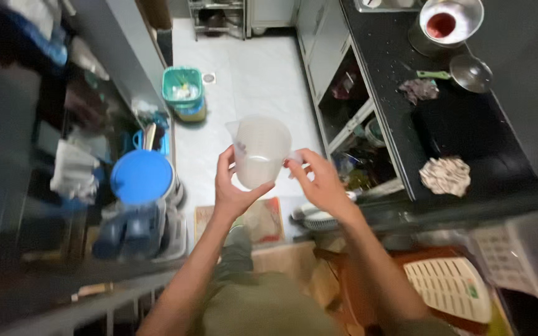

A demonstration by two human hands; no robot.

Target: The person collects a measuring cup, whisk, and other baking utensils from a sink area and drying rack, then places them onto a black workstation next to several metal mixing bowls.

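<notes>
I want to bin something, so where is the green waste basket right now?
In the head view the green waste basket stands on the pale tiled floor, up and left of the clear measuring jug, close beside the left-hand shelving.

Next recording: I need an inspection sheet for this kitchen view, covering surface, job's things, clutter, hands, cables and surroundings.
Surface: black counter at right; pale tiled floor below.
Job's things: clear plastic measuring jug, held up in the air, a little pale liquid at the bottom.
Clutter: crumpled cloth, second rag, metal pot with red contents, metal ladle, all on the counter.
Hands: left hand grips the jug's side; right hand is at its handle.
Cables: nothing seen.
Surroundings: green bin on the floor, blue lid on a container at left, white slatted stool lower right, open shelves under the counter.
</notes>
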